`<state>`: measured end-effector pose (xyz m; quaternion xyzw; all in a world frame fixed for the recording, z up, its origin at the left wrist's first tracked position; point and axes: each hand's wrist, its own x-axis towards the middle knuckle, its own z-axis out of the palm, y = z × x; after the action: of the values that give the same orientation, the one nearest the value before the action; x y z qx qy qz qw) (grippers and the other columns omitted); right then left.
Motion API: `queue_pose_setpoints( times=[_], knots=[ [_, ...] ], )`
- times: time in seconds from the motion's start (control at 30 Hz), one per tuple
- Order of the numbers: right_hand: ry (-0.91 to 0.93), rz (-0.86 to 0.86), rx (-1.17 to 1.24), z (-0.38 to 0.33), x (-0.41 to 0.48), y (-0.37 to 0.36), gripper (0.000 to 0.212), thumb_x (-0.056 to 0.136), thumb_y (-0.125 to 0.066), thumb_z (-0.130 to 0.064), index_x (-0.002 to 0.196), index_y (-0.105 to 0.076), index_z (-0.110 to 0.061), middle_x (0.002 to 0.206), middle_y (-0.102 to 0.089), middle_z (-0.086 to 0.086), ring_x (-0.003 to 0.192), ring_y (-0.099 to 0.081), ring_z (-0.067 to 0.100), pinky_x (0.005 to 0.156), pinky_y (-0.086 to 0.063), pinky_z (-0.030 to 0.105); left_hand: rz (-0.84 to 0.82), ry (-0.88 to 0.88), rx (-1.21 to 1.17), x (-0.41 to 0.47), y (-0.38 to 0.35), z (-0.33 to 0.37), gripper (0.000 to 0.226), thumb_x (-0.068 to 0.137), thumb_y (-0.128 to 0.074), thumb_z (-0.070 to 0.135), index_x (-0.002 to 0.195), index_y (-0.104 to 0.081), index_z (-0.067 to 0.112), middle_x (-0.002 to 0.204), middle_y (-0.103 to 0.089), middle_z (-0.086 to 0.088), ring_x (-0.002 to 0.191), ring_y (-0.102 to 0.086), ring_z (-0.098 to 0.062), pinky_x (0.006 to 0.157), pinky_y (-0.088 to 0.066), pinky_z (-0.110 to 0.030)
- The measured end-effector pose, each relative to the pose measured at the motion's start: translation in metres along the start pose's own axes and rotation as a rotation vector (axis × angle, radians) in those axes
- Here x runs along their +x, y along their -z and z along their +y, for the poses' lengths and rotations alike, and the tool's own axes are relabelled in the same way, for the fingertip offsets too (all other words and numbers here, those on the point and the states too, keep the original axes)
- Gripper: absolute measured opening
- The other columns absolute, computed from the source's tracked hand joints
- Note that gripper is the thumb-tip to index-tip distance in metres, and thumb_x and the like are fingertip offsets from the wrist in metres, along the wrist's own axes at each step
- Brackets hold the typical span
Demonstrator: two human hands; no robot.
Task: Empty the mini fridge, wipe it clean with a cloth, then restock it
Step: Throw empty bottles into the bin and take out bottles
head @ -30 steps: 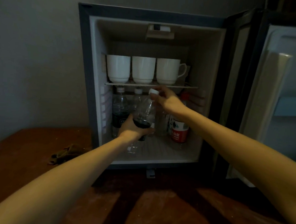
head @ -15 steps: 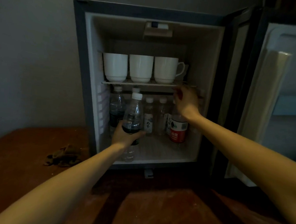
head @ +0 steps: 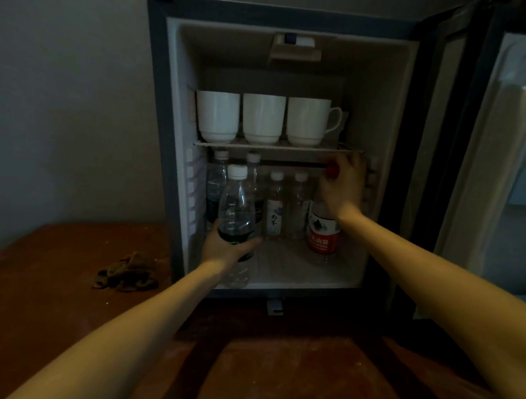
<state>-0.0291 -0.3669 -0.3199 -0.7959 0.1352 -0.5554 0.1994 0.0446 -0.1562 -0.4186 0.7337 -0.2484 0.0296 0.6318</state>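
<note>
Standing open at the back of the tabletop (head: pixel 29 323), the mini fridge (head: pixel 152 98) fills the view, its door (head: pixel 514 154) swung wide to the right. Its shelf (head: pixel 290 149) carries three white cups (head: pixel 262 118) in a row. Beneath the shelf a cluster of small bottles (head: pixel 275 206) stands upright at the rear. A crumpled cloth (head: pixel 127 272) lies on the tabletop left of the fridge, touched by neither hand.

The left grip (head: pixel 225 248) is wrapped round the lower body of a clear bottle (head: pixel 236 203), held upright at the fridge's front lip with its base hanging over the edge. The right grip (head: pixel 342 186) is deeper in, its fingers curled over the top of the red-labelled bottle (head: pixel 323 234), with the red cap (head: pixel 330 170) peeking out beside the knuckles.

That bottle's long axis is vertical and the shelf sits just above its cap (almost no headroom). By my reading it cannot lift straight up and would have to tip or slide forward towards the person. Whether this is emptying or restocking, I cannot tell
</note>
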Motion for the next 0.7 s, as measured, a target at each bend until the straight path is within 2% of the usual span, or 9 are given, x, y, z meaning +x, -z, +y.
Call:
queue_pose_setpoints(
  times=[0.1, 0.17, 0.23, 0.37, 0.5, 0.57, 0.63, 0.7],
  knots=[
    [-0.103, -0.022, 0.116, -0.004, 0.0, -0.002, 0.028, 0.083, -0.062, -0.001, 0.111, -0.061, -0.003, 0.123, -0.054, 0.018, 0.115, -0.051, 0.031, 0.086, -0.034, 0.02, -0.005, 0.019, 0.007, -0.001, 0.001, -0.001, 0.078, 0.066, -0.086, 0.03, 0.134, -0.05, 0.017, 0.129, -0.06, -0.002, 0.121, -0.055, -0.02, 0.103, -0.045, -0.038],
    [-0.181, -0.087, 0.225, -0.003, 0.0, -0.004, 0.032, 0.087, -0.063, -0.007, 0.118, -0.057, -0.006, 0.118, -0.061, 0.013, 0.108, -0.058, 0.026, 0.082, -0.041, 0.023, 0.004, 0.031, 0.006, -0.001, 0.0, -0.001, 0.079, 0.067, -0.086, 0.029, 0.135, -0.048, 0.016, 0.131, -0.059, -0.003, 0.122, -0.054, -0.021, 0.104, -0.044, -0.039],
    [-0.237, -0.138, 0.292, 0.002, -0.004, -0.006, 0.036, 0.087, -0.067, -0.012, 0.12, -0.055, -0.008, 0.115, -0.064, 0.01, 0.105, -0.06, 0.024, 0.084, -0.047, 0.031, 0.004, 0.037, -0.008, -0.001, 0.0, -0.001, 0.081, 0.066, -0.086, 0.029, 0.136, -0.047, 0.016, 0.132, -0.058, -0.003, 0.123, -0.053, -0.021, 0.105, -0.044, -0.04],
    [-0.256, -0.143, 0.394, 0.011, -0.02, -0.009, 0.034, 0.084, -0.072, -0.014, 0.115, -0.058, -0.01, 0.114, -0.063, 0.007, 0.102, -0.058, 0.017, 0.085, -0.044, 0.027, -0.002, 0.041, -0.007, -0.003, 0.0, 0.0, 0.081, 0.066, -0.086, 0.029, 0.136, -0.047, 0.017, 0.132, -0.058, -0.002, 0.123, -0.053, -0.02, 0.105, -0.044, -0.038],
    [-0.287, -0.138, 0.452, 0.02, -0.032, -0.017, 0.044, 0.077, -0.081, -0.022, 0.115, -0.06, -0.015, 0.11, -0.066, -0.002, 0.101, -0.063, 0.014, 0.086, -0.05, 0.029, 0.006, 0.063, -0.009, -0.006, 0.0, 0.0, 0.079, 0.068, -0.085, 0.027, 0.136, -0.047, 0.016, 0.131, -0.058, -0.001, 0.122, -0.053, -0.02, 0.1, -0.043, -0.031],
    [-0.313, -0.134, 0.471, 0.021, -0.04, -0.02, 0.047, 0.075, -0.083, -0.023, 0.114, -0.058, -0.019, 0.106, -0.065, -0.008, 0.097, -0.062, 0.007, 0.085, -0.05, 0.025, 0.001, 0.077, -0.014, -0.008, -0.001, -0.002, 0.076, 0.068, -0.085, 0.027, 0.133, -0.049, 0.015, 0.129, -0.059, 0.0, 0.12, -0.054, -0.017, 0.098, -0.043, -0.03],
    [-0.32, -0.141, 0.499, 0.024, -0.048, -0.023, 0.053, 0.073, -0.084, -0.021, 0.117, -0.056, -0.02, 0.106, -0.062, -0.012, 0.093, -0.059, -0.004, 0.081, -0.047, 0.015, -0.001, 0.109, -0.019, -0.009, -0.002, -0.006, 0.074, 0.067, -0.086, 0.029, 0.131, -0.051, 0.015, 0.126, -0.06, 0.0, 0.118, -0.055, -0.018, 0.098, -0.045, -0.033],
    [-0.334, -0.153, 0.505, 0.026, -0.055, -0.027, 0.06, 0.071, -0.085, -0.022, 0.122, -0.054, -0.018, 0.108, -0.061, -0.013, 0.092, -0.057, -0.008, 0.078, -0.044, 0.01, -0.012, 0.147, -0.029, -0.012, -0.003, -0.008, 0.07, 0.068, -0.085, 0.029, 0.129, -0.053, 0.015, 0.123, -0.062, -0.002, 0.116, -0.057, -0.02, 0.093, -0.046, -0.031]
  ],
)
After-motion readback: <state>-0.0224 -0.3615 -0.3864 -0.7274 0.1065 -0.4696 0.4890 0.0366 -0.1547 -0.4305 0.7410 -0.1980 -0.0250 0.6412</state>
